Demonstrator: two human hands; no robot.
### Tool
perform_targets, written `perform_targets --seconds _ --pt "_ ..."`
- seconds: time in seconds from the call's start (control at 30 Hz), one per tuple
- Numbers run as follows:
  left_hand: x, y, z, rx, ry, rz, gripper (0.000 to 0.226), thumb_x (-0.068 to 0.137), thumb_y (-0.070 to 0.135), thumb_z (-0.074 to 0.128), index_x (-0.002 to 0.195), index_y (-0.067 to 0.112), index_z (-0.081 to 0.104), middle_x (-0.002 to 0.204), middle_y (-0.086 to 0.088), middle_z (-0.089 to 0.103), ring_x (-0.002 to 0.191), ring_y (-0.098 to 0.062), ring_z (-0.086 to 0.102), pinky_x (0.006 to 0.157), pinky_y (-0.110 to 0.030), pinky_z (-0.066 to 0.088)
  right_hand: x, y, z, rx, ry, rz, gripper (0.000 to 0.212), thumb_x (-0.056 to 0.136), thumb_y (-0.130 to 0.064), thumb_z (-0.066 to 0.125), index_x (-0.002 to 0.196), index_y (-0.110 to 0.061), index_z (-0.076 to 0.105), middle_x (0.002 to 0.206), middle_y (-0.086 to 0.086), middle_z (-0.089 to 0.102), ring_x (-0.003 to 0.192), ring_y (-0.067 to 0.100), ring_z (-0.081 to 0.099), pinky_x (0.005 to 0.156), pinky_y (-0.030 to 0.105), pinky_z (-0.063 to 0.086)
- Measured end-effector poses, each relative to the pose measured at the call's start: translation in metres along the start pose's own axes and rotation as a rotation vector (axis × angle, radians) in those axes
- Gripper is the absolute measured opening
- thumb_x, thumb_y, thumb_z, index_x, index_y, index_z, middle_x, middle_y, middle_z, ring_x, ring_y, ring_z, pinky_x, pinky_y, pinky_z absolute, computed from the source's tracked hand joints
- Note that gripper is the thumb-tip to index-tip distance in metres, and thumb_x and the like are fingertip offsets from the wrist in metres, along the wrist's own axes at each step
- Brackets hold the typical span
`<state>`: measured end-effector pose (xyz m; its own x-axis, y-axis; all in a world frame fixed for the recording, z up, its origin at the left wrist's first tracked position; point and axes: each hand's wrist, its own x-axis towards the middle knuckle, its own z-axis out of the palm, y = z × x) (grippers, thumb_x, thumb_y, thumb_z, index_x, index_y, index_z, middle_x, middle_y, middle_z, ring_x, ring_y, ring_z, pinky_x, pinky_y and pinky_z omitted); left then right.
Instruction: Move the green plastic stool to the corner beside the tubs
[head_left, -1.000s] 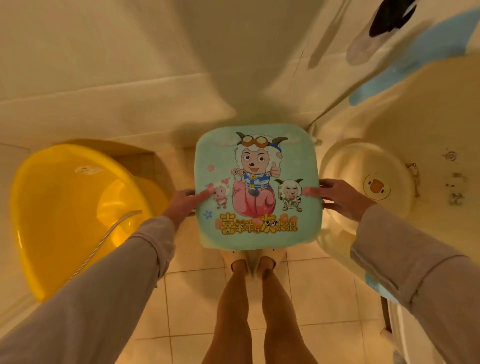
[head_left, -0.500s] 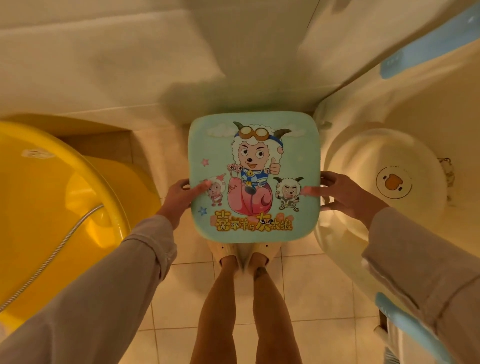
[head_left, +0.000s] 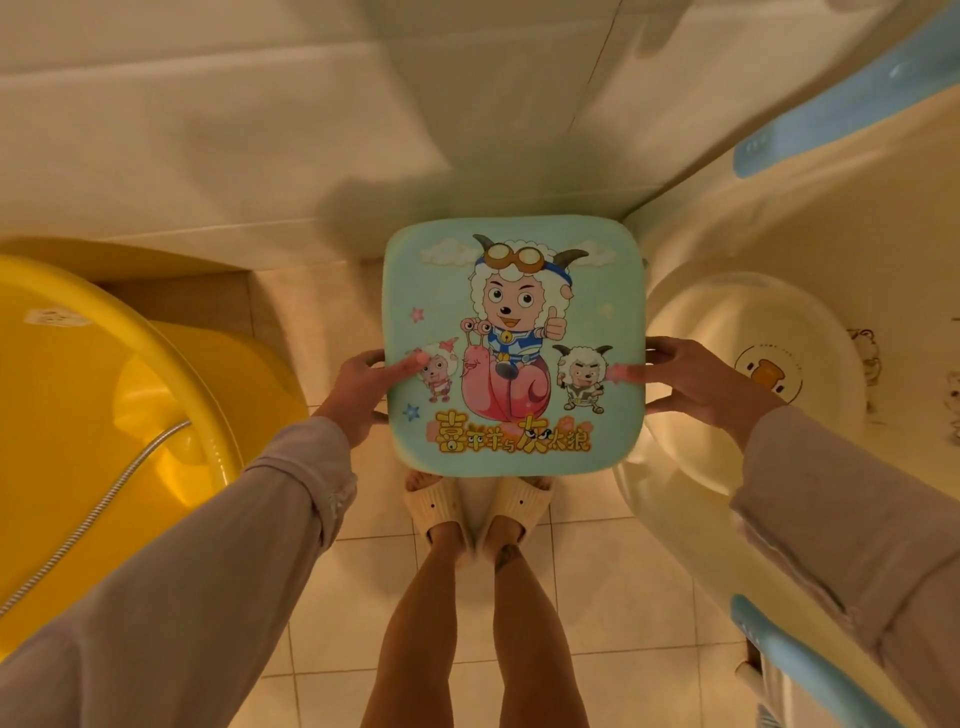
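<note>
Square green plastic stool (head_left: 514, 343), both hands' fingers (head_left: 402, 366) still clamping its side edges, has advanced to frame-centre corner between yellow tub (head_left: 104, 415) and cream tub (head_left: 779, 260); lowering remains.

Green cartoon-printed stool (head_left: 514, 291), yellow tub (head_left: 78, 415), cream tub (head_left: 831, 218).

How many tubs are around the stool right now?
2: a yellow tub left of the stool, a cream tub with a basin inside on its right. Others may be out of frame.
</note>
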<state>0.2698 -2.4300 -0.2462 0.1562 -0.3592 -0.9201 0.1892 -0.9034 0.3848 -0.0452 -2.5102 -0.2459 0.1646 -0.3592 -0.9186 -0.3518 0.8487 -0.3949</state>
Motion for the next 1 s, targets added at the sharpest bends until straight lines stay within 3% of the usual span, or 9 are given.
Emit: perform_targets --seconds 0.13,0.23,0.43,0.53,0.63,0.73,0.8,0.9,1.0 --pt "0.001 0.000 0.017 -0.040 0.009 0.016 0.054 0.075 0.024 0.070 0.122 0.004 0.052 0.094 -0.004 0.067 0.085 -0.019 0.063 0.075 -0.043 0.053 0.003 -0.010 -0.017 -0.026 -0.021 -0.025 0.028 0.071 -0.006 0.072 0.094 -0.018 0.062 0.113 0.006 0.065 0.096 0.019 0.063 0.069 0.039 0.056" --pt "0.001 0.000 0.022 -0.065 0.022 0.023 0.049 0.076 0.022 0.069 0.119 0.004 0.055 0.090 -0.001 0.067 0.081 -0.016 0.063 0.069 -0.038 0.053 0.006 -0.013 -0.021 -0.049 -0.030 -0.023 0.027 0.072 -0.006 0.071 0.093 -0.019 0.061 0.115 0.007 0.064 0.095 0.018 0.063 0.064 0.035 0.055" --pt "0.000 -0.002 0.026 -0.096 0.028 0.031 0.042 0.078 0.021 0.067 0.116 0.007 0.056 0.099 -0.007 0.067 0.083 -0.020 0.064 0.075 -0.041 0.054 0.004 -0.012 -0.021 -0.088 0.024 -0.004 0.057 0.071 -0.010 0.074 0.124 -0.006 0.054 0.124 0.010 0.061 0.113 0.027 0.058 0.076 0.040 0.053" --pt "-0.002 -0.004 0.029 -0.083 0.058 0.049 0.048 0.080 0.026 0.065 0.122 0.007 0.053 0.104 -0.008 0.065 0.086 -0.023 0.063 0.083 -0.045 0.052 -0.001 -0.012 -0.017 -0.094 0.070 -0.025 0.066 0.071 -0.013 0.075 0.131 -0.008 0.048 0.127 0.010 0.060 0.115 0.027 0.058 0.083 0.040 0.052" --pt "-0.006 -0.004 0.034 -0.049 0.093 0.081 0.046 0.082 0.030 0.062 0.122 0.009 0.053 0.105 -0.006 0.064 0.077 -0.017 0.063 0.071 -0.035 0.051 -0.007 -0.011 -0.009 -0.137 0.182 -0.066 0.071 0.071 -0.020 0.076 0.134 -0.008 0.045 0.127 0.007 0.058 0.109 0.023 0.057 0.076 0.032 0.050" --pt "-0.015 -0.007 0.041 -0.051 0.169 0.112 0.038 0.084 0.029 0.058 0.117 0.010 0.056 0.101 -0.005 0.063 0.069 -0.012 0.061 0.058 -0.026 0.047 -0.021 0.006 0.004 -0.074 0.365 -0.101 0.060 0.078 -0.021 0.069 0.131 -0.002 0.046 0.124 0.014 0.059 0.108 0.039 0.058 0.071 0.034 0.048" --pt "-0.022 -0.010 0.043 -0.070 0.224 0.099 0.043 0.088 0.029 0.053 0.124 0.006 0.051 0.114 -0.007 0.062 0.084 -0.020 0.064 0.070 -0.030 0.050 -0.040 0.019 0.016 0.147 0.480 -0.105 0.043 0.084 -0.011 0.060 0.124 0.003 0.052 0.108 0.020 0.064 0.098 0.040 0.061 0.072 0.040 0.050" --pt "-0.033 -0.019 0.035 -0.083 0.288 0.040 0.052 0.091 0.032 0.046 0.136 0.007 0.040 0.139 -0.013 0.048 0.124 -0.030 0.048 0.091 -0.038 0.042 -0.095 0.030 0.032 0.383 0.636 -0.133 0.015 0.085 -0.002 0.054 0.097 0.001 0.062 0.068 0.008 0.056 0.066 0.018 0.057 0.054 0.021 0.049" --pt "-0.044 -0.036 0.019 0.060 0.392 -0.002 0.049 0.089 0.031 0.048 0.131 0.006 0.046 0.139 -0.014 0.048 0.128 -0.032 0.043 0.105 -0.046 0.037 -0.172 0.027 0.033 0.403 0.721 -0.340 0.019 0.085 -0.005 0.054 0.075 -0.017 0.066 0.048 -0.005 0.055 0.041 0.000 0.052 0.042 0.011 0.046"
